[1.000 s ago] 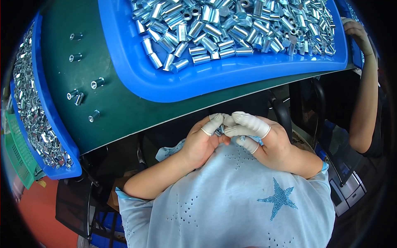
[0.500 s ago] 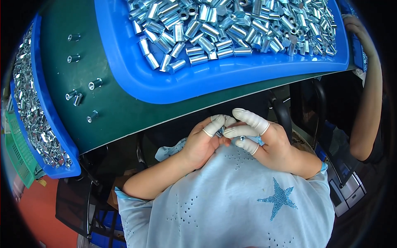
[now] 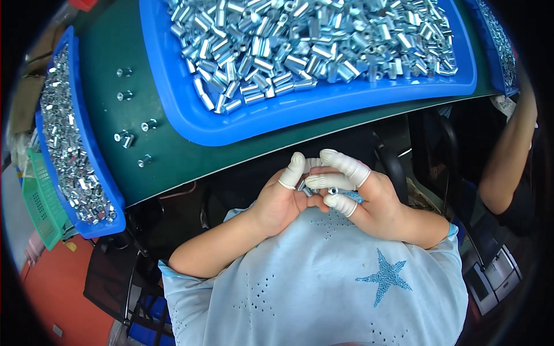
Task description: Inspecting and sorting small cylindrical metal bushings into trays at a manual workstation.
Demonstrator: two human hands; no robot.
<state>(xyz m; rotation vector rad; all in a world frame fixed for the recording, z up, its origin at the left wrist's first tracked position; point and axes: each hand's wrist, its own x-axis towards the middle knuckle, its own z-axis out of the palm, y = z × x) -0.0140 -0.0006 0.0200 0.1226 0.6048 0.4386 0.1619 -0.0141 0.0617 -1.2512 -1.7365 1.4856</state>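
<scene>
Both my hands are close together in front of my shirt, below the table edge, with white finger cots on several fingers. My left hand [image 3: 276, 203] is curled around a few small silver rivet nuts [image 3: 303, 187], partly hidden by the fingers; its thumb sticks up away from them. In my right hand [image 3: 375, 199] one rivet nut [image 3: 333, 191] sits at the thumb tip, its round open end showing. The right index and middle fingers reach over toward the left palm. Beyond the hands, a large blue tray [image 3: 210, 137] is heaped with similar rivet nuts.
Several loose rivet nuts [image 3: 149, 124] lie on the green table [image 3: 179, 167] left of the tray. A second blue tray [image 3: 109, 184] of small metal parts and a green basket [image 3: 43, 210] are at far left. At right are another blue tray [image 3: 508, 89] and a co-worker's arm [image 3: 508, 161].
My left thumb has lifted away from the right fingers, opening the left hand a little. The table and trays have shifted in the picture as the view moved.
</scene>
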